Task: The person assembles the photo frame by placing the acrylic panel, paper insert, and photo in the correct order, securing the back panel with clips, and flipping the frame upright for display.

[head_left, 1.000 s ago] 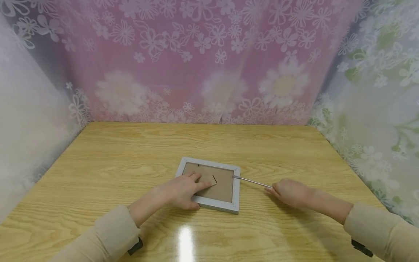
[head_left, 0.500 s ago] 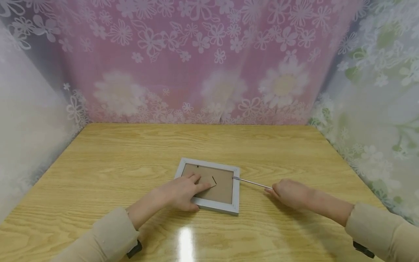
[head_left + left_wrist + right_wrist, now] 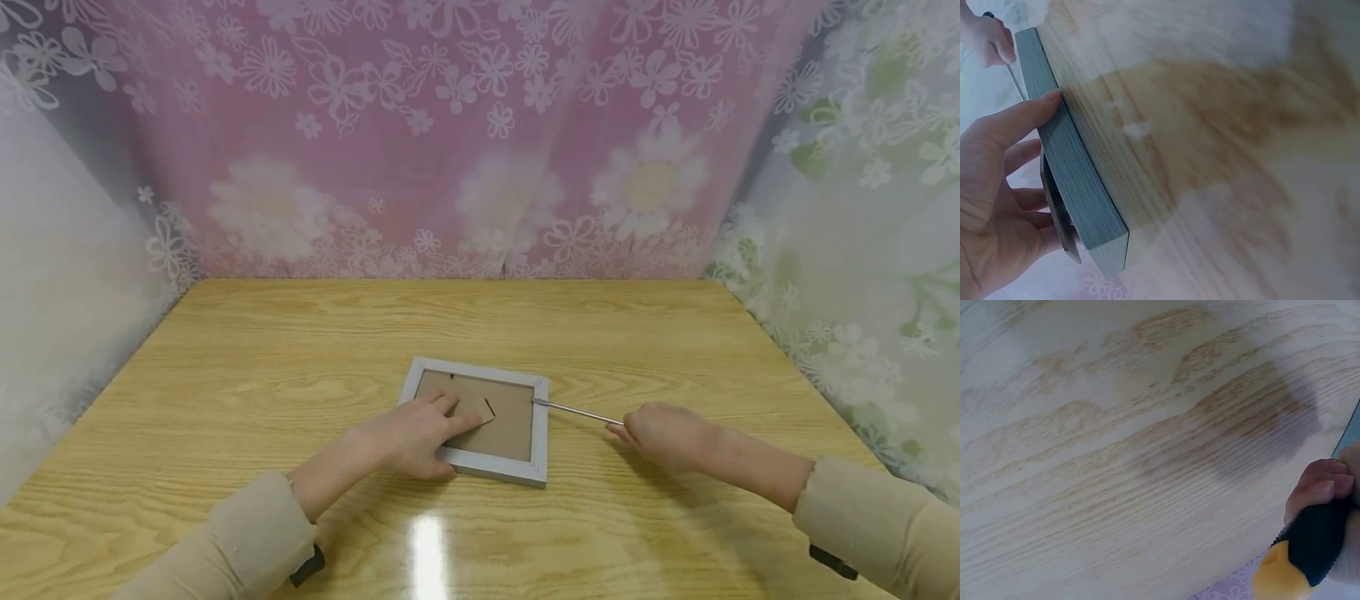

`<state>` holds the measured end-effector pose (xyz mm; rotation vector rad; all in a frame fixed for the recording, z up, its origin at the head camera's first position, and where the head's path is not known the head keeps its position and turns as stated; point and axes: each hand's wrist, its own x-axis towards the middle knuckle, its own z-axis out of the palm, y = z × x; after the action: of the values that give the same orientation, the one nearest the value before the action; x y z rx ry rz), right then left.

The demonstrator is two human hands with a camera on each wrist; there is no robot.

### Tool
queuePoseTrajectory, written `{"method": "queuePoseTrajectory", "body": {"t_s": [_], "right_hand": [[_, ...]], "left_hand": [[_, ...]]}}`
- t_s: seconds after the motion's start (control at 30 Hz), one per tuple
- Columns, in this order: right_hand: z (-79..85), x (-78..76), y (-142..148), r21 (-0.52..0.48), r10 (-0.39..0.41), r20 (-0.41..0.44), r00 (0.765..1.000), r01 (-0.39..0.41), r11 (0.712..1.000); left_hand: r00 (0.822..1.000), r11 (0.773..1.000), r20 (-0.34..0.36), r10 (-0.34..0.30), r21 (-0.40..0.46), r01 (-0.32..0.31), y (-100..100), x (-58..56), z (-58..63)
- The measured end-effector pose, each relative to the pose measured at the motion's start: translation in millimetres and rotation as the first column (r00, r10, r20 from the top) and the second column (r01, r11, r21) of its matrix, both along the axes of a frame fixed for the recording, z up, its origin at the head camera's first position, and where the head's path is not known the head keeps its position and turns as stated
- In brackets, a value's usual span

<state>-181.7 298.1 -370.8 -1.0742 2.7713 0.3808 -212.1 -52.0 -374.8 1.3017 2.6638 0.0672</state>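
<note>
Face down on the table lies a grey picture frame (image 3: 501, 472) with a brown backing board (image 3: 513, 423) and a small easel leg on it. My left hand (image 3: 415, 435) holds the frame: the fingers spread over the backing and leg, while the thumb (image 3: 1041, 109) bends against the side edge. My right hand (image 3: 663, 435) grips a screwdriver (image 3: 581, 412), whose black and yellow handle (image 3: 1313, 544) shows in the right wrist view. Its thin metal shaft reaches left, and the tip is at the inner edge of the frame's right side. The palm hides part of the handle.
The wood-grain table (image 3: 315, 333) extends round the frame. Behind it hangs a pink flowered curtain (image 3: 420, 167), with pale flowered cloths on the left and right sides. A black dark tab (image 3: 307, 567) shows under the left sleeve.
Hands, picture frame and screwdriver keep their places against each other. The head view has shifted very slightly.
</note>
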Motion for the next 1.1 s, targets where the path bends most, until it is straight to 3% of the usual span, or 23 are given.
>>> {"method": "queuePoseTrajectory", "body": {"t_s": [0.1,0.23,0.47,0.67,0.93,1.1], "right_hand": [[3.0,0.8,-2.6,0.006,-0.024,0.019,1.0,0.024,1.0],[5.7,1.4,-3.5,0.069,0.012,-0.016,1.0,-0.011,0.998],[6.7,-1.4,-10.4,-0.077,-0.121,0.037,0.992,0.123,0.989],[12.5,-1.1,-13.8,-0.13,-0.167,0.042,0.985,0.171,0.977],[18.8,-1.8,-16.4,-0.131,-0.207,0.074,0.975,0.216,0.968],[23.3,-2.6,-18.4,-0.108,-0.18,0.046,0.983,0.184,0.977]], "left_hand": [[1.0,1.0,-0.006,-0.003,-0.004,0.003,-0.3,0.3,0.3],[1.0,1.0,-0.008,-0.005,-0.008,0.005,-0.5,0.0,-0.5],[1.0,1.0,-0.007,0.007,-0.014,-0.007,-0.5,-1.0,-2.0],[1.0,1.0,0.003,0.011,-0.011,-0.011,0.2,-0.6,-1.3],[1.0,1.0,-0.017,0.0,-0.009,-0.001,0.0,0.6,-1.9],[1.0,1.0,-0.028,0.0,-0.008,0.0,-0.1,0.5,-3.1]]}}
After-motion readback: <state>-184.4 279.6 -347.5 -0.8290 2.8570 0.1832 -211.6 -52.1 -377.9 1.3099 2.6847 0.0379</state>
